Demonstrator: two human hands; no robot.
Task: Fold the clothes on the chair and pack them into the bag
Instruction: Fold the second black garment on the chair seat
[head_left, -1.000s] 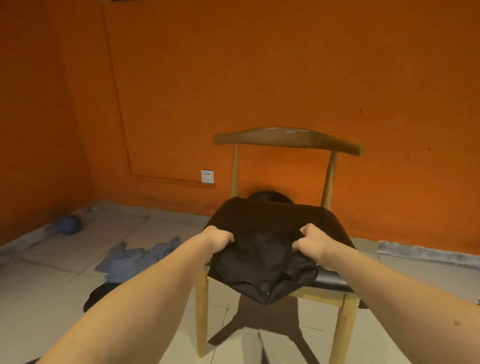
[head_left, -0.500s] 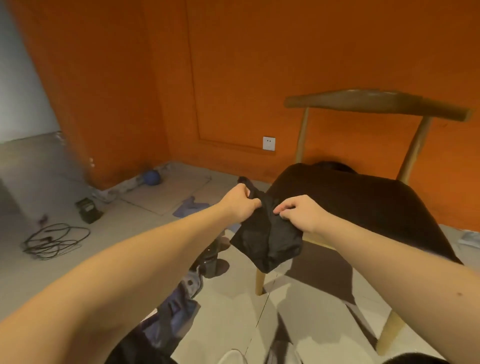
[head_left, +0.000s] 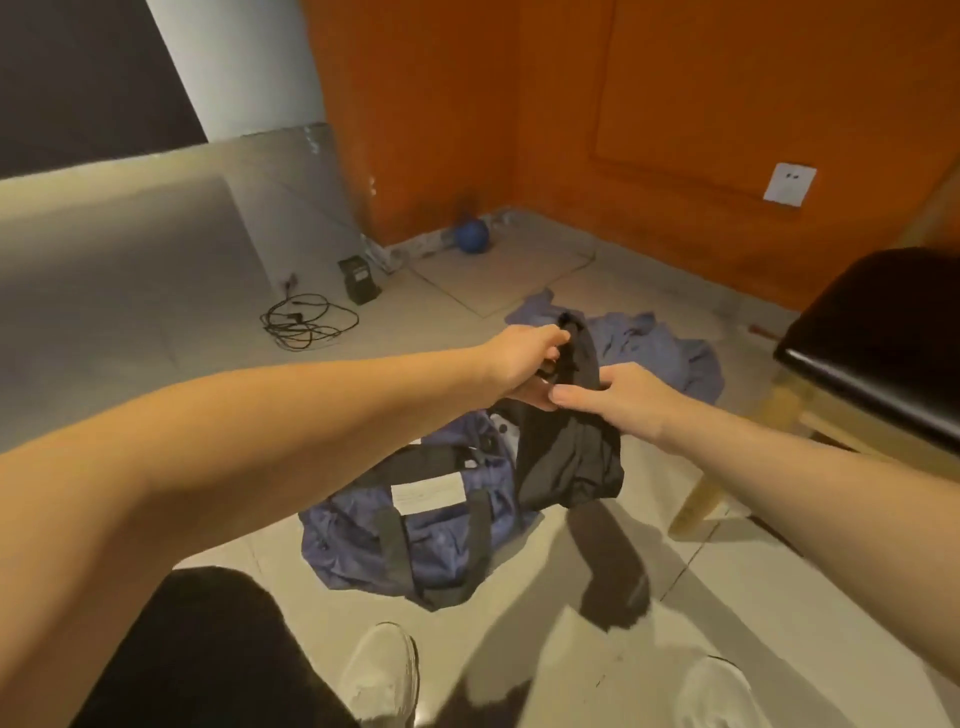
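Black and bunched narrow: gripping garment (head_left: 571, 457) at its top end, left hand (head_left: 519, 364) pinching highest edge, right hand (head_left: 618, 397) curled round it just beside, hands touching. Hanging lengthwise straight down from both. Bag (head_left: 415, 540) on floor directly beneath, slightly toward left hand; probably lowering next.

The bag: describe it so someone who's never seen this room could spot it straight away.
Start at the orange wall and the black-seated chair on the right; the bag lies on the tiled floor left of that chair, ahead of the person's white shoes. It is dark navy with black straps and a white patch, unlike the paler blue cloth heaped behind it.
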